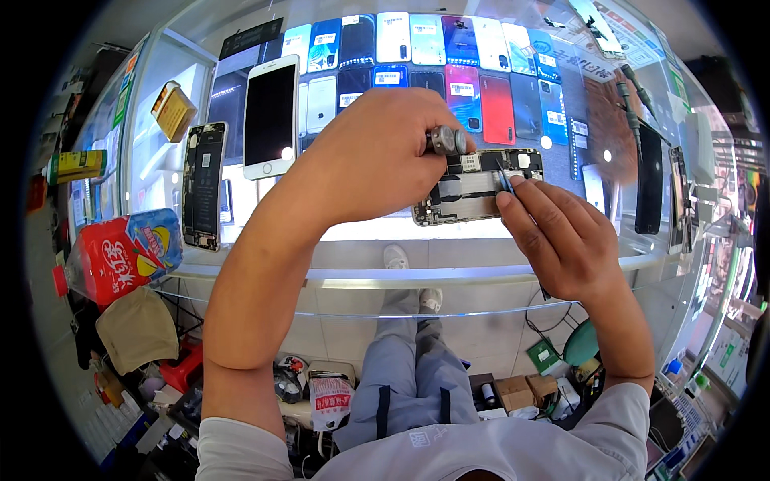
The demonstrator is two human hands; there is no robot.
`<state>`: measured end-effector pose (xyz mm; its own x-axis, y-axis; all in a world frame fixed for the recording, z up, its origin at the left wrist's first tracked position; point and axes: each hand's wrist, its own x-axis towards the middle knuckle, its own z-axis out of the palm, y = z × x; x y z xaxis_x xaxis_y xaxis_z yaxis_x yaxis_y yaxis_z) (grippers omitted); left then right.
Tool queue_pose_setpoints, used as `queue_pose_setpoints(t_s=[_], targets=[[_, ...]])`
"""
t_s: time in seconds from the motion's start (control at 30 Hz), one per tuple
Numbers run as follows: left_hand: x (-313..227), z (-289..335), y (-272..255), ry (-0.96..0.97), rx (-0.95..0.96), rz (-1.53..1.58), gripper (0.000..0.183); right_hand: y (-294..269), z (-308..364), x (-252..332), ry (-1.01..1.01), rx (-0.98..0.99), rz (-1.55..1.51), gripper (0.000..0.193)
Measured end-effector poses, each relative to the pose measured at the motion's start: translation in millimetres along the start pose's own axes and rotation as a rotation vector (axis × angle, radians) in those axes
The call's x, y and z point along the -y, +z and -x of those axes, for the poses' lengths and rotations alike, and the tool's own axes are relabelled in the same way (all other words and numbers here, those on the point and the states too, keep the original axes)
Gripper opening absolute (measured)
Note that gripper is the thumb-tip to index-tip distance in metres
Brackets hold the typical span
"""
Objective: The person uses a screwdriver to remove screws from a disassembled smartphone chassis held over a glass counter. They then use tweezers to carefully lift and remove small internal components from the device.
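Observation:
An opened phone housing (480,210), its silver inside and dark circuit parts exposed, lies across the glass counter in front of me. My left hand (385,152) is curled over its left end, fingers closed around a short grey metal cylinder (447,141) whose lower part is hidden; I cannot make out what tool it is. From the right, my right hand (565,236) pinches slim blue-and-dark tweezers (505,181). Their tip points down at the upper part of the housing, and their dark rear end shows below the palm. Whether the tip touches a part is too small to tell.
A white-framed phone (270,120) and another opened phone (204,188) lie to the left, near a cigarette pack (173,111) and a red-labelled bottle (120,255). Rows of phones (393,38) show under the glass. At right lie a black phone part (648,180) and cables (632,112).

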<state>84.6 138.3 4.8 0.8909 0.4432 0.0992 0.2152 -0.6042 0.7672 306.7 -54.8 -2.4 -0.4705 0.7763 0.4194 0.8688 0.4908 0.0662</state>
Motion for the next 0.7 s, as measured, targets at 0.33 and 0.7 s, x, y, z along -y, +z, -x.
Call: queue_pose_setpoints(t_s=[0.33, 0.7], targets=[[-14, 5, 18, 0.049, -0.054, -0.183, 0.028, 5, 7, -6, -0.023, -0.097, -0.051, 0.034], [-9, 0, 16, 0.066, -0.039, -0.114, 0.026, -26, -4, -26, 0.334, -0.089, -0.438, 0.034]])
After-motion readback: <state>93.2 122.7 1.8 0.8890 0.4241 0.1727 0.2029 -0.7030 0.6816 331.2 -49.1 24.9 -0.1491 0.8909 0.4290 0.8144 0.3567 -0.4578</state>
